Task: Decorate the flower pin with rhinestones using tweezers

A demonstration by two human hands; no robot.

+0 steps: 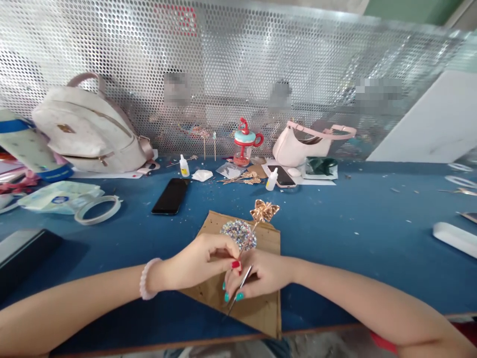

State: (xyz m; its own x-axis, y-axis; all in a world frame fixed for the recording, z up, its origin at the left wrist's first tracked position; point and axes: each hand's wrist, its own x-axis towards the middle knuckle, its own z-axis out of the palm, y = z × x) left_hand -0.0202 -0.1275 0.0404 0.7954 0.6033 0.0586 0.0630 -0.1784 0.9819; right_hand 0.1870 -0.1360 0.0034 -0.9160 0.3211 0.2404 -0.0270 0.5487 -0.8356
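My left hand (208,261) pinches the thin stem of a rose-gold butterfly stick (264,211) between thumb and fingers. The butterfly end points up and away, to the right. Metal tweezers (241,287) slant down between the fingers of my right hand (257,273), their tips toward the table's front edge. Both hands are close together over a brown cardboard sheet (263,311), the left partly in front of the right. Just beyond them on the cardboard lies a heap of glittering rhinestones (236,231), partly hidden by the hands and the stem.
Behind the cardboard are a black phone (170,196), two small glue bottles (184,166), several gold sticks (244,178) and a red-lidded cup (242,146). A backpack (89,129), a tape roll (97,211) and a handbag (301,146) stand farther out. A perforated metal screen (231,54) closes the back.
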